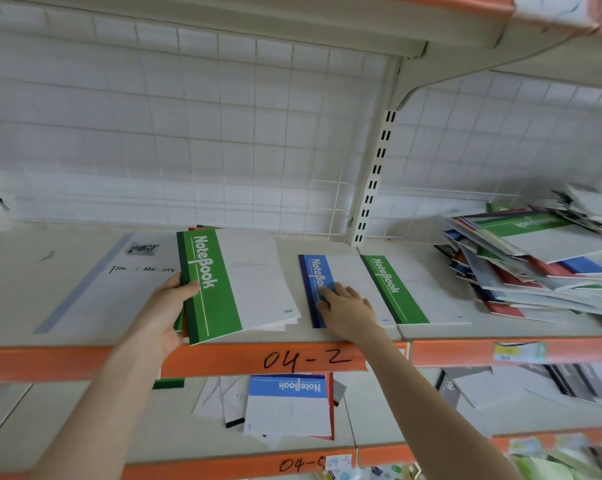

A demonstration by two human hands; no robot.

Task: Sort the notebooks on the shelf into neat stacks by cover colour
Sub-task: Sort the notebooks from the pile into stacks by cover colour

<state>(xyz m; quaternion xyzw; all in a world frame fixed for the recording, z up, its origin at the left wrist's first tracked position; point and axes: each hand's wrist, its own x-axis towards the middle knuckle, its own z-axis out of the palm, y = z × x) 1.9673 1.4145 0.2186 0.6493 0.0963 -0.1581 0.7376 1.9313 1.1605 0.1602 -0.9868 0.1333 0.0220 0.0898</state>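
Observation:
My left hand [169, 311] grips the spine edge of a small bundle of notebooks [244, 282] with a green-banded one on top; red and green covers show beneath. The bundle rests tilted on the shelf [85, 337] near its front edge. My right hand [348, 308] lies flat with straight fingers on a blue-banded notebook [315, 275] lying on the shelf. Directly right of it lies a green-banded notebook [396, 289]. A messy heap of mixed notebooks [534, 265] fills the right end of the shelf.
A pale "Time Memory" notebook [119, 282] lies flat at the left. An orange shelf lip [223, 362] reads 04-2. On the shelf below lie a blue notebook [287, 407] and loose papers. A wire grid [188, 133] backs the shelf; an upright post [372, 181] divides it.

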